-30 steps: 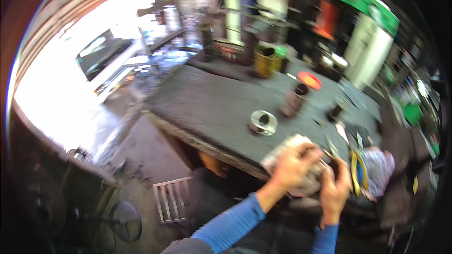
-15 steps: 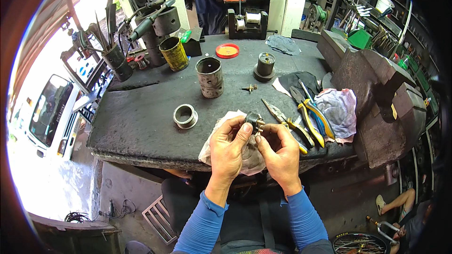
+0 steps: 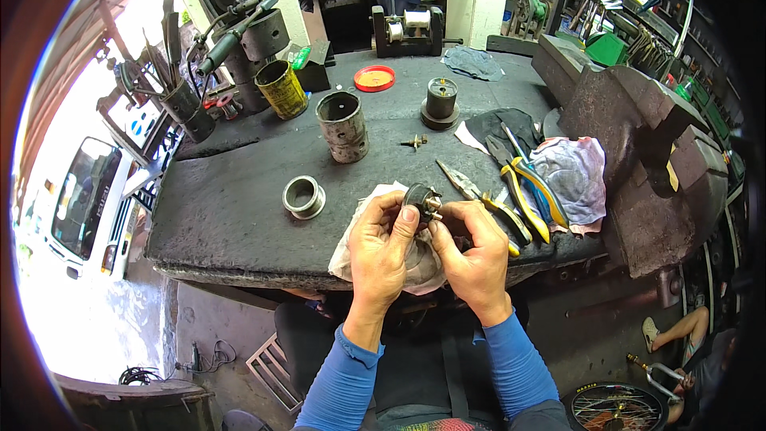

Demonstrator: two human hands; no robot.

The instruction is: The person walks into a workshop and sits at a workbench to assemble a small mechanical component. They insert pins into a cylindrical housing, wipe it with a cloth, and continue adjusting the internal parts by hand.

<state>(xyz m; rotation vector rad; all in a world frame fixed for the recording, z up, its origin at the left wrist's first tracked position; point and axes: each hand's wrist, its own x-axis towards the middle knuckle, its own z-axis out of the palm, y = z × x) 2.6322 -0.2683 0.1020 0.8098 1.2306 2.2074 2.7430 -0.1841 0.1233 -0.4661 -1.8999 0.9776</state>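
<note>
My left hand (image 3: 379, 247) is closed around the edge of a round black part with metal prongs (image 3: 418, 201), thumb in front. The fingertips of my right hand (image 3: 479, 251) pinch at its prong side; whether they grip a separate small piece is hidden. Below the hands a pale rag (image 3: 424, 270) lies at the bench's front edge. Left of them sits a flanged metal ring (image 3: 318, 202). Beyond stand a worn steel cylinder (image 3: 345, 134) and a dark stepped cylinder (image 3: 441, 104), with a small threaded fitting (image 3: 415, 142) lying between them and my hands.
Long-nose pliers (image 3: 461, 181) and other yellow-handled pliers (image 3: 540, 183) lie to the right beside a crumpled cloth (image 3: 573, 179). A big vise (image 3: 638, 152) bounds that side. Farther back are a yellow tin (image 3: 279, 92), a red lid (image 3: 374, 78) and a winding device (image 3: 408, 32).
The black part has turned in my fingers, so more of its round face shows. The bench has shifted slightly left in view. Another person's arm now shows at the back.
</note>
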